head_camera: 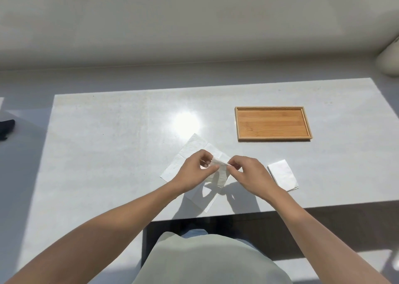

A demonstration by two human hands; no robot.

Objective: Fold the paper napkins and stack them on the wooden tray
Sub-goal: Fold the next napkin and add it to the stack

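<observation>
A white paper napkin (219, 171) hangs just above the table, pinched along its top edge by my left hand (195, 170) and my right hand (248, 172). Beneath them an unfolded white napkin (191, 151) lies flat on the table, partly hidden by my hands. A folded white napkin (282, 175) rests on the table to the right of my right hand. The wooden tray (273, 109) sits further back and to the right, with nothing on it.
The pale grey table (118, 132) has its front edge close to my body and its right edge beyond the tray. A dark object (6, 128) lies on the floor at the far left. A low white wall runs behind the table.
</observation>
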